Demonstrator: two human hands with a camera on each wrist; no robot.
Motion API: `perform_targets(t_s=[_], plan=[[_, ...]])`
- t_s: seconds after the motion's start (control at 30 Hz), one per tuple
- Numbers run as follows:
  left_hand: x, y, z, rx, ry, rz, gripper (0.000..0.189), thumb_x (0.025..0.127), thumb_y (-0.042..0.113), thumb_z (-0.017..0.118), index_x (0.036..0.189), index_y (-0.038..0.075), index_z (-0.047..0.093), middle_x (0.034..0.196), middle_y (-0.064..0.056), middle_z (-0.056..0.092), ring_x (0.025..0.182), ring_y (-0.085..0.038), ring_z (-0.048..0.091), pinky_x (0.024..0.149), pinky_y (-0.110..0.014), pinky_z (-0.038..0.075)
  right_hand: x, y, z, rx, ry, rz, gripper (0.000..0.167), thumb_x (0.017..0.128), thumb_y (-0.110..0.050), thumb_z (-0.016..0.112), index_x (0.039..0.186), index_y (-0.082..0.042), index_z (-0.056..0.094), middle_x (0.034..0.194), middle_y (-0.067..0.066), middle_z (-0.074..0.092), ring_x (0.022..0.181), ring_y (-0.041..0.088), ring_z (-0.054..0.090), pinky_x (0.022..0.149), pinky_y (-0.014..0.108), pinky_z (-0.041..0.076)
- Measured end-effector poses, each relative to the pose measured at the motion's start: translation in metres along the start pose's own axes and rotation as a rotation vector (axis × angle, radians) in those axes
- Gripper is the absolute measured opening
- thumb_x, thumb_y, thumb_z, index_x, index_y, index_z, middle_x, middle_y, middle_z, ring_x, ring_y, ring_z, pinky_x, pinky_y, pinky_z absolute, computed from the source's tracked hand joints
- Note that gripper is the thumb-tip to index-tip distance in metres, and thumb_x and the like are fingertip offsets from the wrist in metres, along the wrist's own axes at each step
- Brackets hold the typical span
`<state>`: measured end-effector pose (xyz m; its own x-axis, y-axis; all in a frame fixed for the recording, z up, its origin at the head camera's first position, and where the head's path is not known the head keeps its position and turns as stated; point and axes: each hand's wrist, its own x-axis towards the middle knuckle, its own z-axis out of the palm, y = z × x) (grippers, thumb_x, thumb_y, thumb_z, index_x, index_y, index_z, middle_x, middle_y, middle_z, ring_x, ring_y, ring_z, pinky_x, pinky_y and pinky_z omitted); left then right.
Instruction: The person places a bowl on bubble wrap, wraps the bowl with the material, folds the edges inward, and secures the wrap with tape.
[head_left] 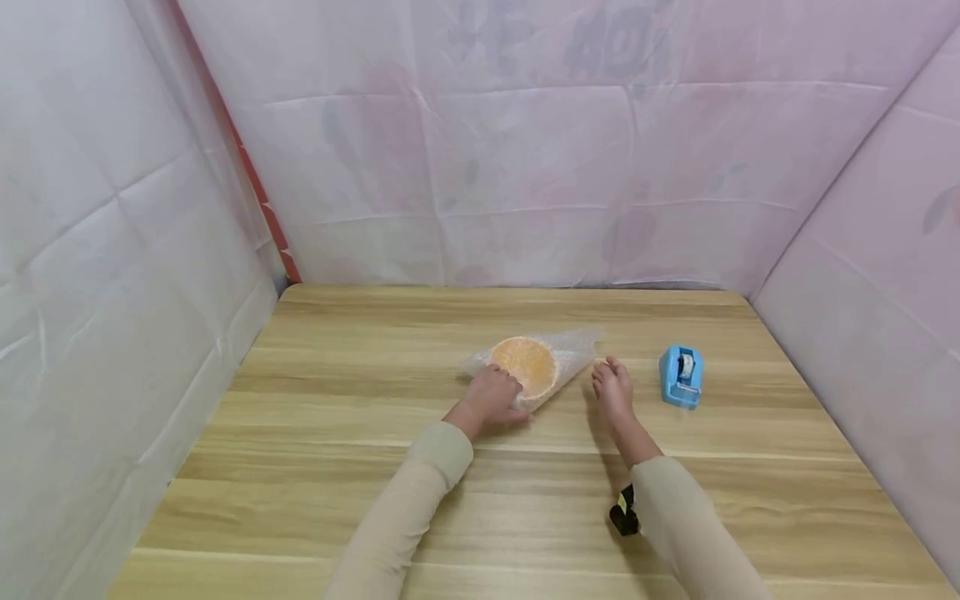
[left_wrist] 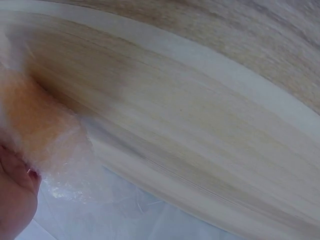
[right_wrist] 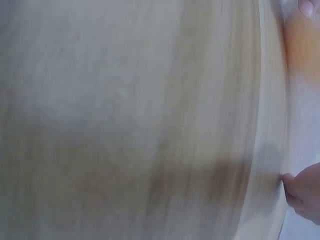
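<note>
Bubble wrap [head_left: 576, 350] around an orange bowl [head_left: 528, 362] is being held, probably against unwrapping, by the curled left grip [head_left: 492, 393]; the right grip's [head_left: 613, 390] hold is indiscernible.

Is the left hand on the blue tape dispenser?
No, the left hand holds the near edge of the bubble-wrapped orange bowl.

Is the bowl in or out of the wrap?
In: the wrap sticks out around the bowl and covers its side in the left wrist view.

Orange bowl [head_left: 527, 363] in clear wrap [head_left: 574, 348], probably bubbled
</note>
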<state>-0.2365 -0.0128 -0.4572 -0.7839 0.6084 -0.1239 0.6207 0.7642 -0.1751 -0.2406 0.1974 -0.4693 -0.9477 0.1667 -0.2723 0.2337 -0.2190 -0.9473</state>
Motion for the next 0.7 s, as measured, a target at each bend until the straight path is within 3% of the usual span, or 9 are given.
perform_targets(t_s=[0.23,0.33,0.47,0.7], plan=[[-0.001,0.000,-0.003,-0.016,0.004,-0.008,0.052,0.085,0.061,0.047,0.110,0.019,0.066,0.105,0.004,0.069,0.102,-0.013,0.061,0.097,-0.028,0.039,0.012,-0.007,-0.008,0.336,-0.079,0.169,0.059,0.100,-0.017,0.019,0.146,-0.007,-0.016,0.155,0.013,-0.012,0.145,0.022,-0.001,0.118,0.028,0.004],[-0.002,0.000,-0.003,-0.022,0.008,-0.005,0.051,0.086,0.060,0.047,0.107,0.018,0.067,0.102,0.004,0.069,0.100,-0.013,0.062,0.096,-0.028,0.039,0.016,-0.008,-0.011,0.424,-0.105,0.212,0.059,0.100,-0.020,0.017,0.145,-0.011,-0.020,0.155,0.009,-0.016,0.144,0.020,-0.006,0.117,0.026,0.002],[-0.001,0.000,-0.003,-0.022,0.019,-0.003,0.050,0.086,0.060,0.047,0.103,0.018,0.068,0.099,0.004,0.070,0.097,-0.013,0.063,0.094,-0.028,0.040,0.020,-0.007,-0.014,0.472,-0.126,0.227,0.059,0.101,-0.021,0.017,0.145,-0.014,-0.023,0.155,0.007,-0.018,0.144,0.018,-0.008,0.117,0.024,0.000],[-0.003,-0.001,-0.005,-0.017,-0.004,-0.006,0.050,0.087,0.058,0.045,0.105,0.018,0.068,0.102,0.003,0.070,0.099,-0.014,0.063,0.095,-0.028,0.040,0.022,-0.004,-0.014,0.448,-0.138,0.227,0.060,0.101,-0.020,0.018,0.145,-0.012,-0.022,0.155,0.009,-0.018,0.144,0.019,-0.007,0.117,0.025,0.001]])
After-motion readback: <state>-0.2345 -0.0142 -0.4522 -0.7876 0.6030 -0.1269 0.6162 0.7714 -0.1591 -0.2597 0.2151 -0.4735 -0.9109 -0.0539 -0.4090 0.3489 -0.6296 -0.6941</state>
